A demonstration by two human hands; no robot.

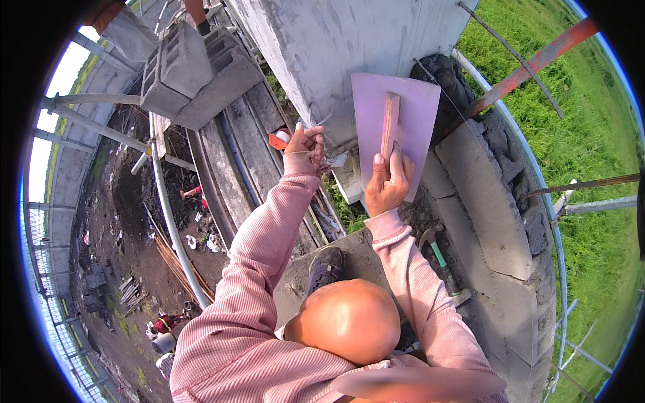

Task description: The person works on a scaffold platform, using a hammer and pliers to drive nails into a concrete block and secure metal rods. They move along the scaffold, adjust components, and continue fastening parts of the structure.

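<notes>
In my right hand is a purple plastering float, its flat back facing up, the fingers closed round the lower end of its wooden handle. The float stands close to the right side of the grey concrete column. My left hand is at the column's lower left corner, fingers curled; what they hold, if anything, is too small to name. Beside that wrist lies a small orange-red object with a white round part. A green-handled tool rests on the masonry right of my right forearm.
Grey hollow blocks are stacked on wooden planks at upper left, with another person's leg behind. Scaffold pipes and rusty bars flank both sides. A block wall runs along the right. People are far below left.
</notes>
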